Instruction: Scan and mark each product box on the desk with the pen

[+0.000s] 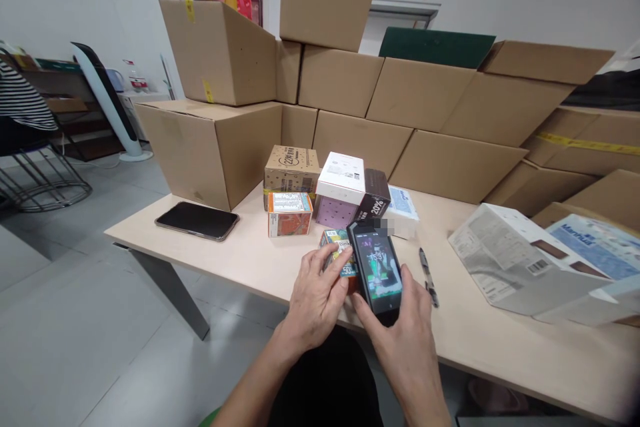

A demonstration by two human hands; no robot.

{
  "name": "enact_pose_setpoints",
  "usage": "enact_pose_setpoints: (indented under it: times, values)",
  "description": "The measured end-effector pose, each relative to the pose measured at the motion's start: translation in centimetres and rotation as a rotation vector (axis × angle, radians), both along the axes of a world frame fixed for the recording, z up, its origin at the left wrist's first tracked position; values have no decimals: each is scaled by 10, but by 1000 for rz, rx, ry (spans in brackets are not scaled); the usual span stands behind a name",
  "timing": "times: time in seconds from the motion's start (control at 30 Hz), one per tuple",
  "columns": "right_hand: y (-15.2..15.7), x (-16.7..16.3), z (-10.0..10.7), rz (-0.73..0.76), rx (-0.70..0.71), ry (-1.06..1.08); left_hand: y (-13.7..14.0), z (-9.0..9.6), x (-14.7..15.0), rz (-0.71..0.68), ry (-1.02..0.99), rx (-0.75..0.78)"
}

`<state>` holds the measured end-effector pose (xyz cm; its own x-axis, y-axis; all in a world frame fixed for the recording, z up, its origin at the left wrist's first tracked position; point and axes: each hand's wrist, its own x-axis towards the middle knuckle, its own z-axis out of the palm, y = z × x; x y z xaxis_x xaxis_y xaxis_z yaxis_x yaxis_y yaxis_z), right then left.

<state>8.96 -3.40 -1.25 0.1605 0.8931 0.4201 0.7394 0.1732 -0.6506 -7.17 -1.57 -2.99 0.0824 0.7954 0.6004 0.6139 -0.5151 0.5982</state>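
Observation:
My right hand (407, 330) is closed around the lower part of a black smartphone (377, 273), thumb on its left edge and fingers on its right. The phone's lit lock screen tilts toward me and reads about 15:31. Just left of it, my left hand (317, 290) has its fingers apart and slightly bent over a small colourful box (332, 236) printed "Bink" and "50". The phone and my left fingers hide much of that box. Whether the fingertips press on it I cannot tell.
A larger phone (198, 221) lies dark on the table's (245, 265) left. Behind are an orange box (290, 215), a brown printed box (290, 163) and a white-and-purple box (341, 177). A pen (429, 277) lies right, before white packages (520, 260). Cardboard cartons (365, 140) wall the back.

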Motion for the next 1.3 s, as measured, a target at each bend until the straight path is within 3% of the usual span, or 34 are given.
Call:
enact_pose_setpoints:
  times: [0.27, 0.83, 1.3]
  values:
    - [-3, 8, 0, 64, 29, -51, 0, 0, 0, 2, 3, -7]
    - [-4, 6, 4, 51, 26, -48, -2, 3, 0, -4, -8, -54]
    - [-2, -1, 1, -1, 194, -28, 1, -3, 1, 20, -42, 35]
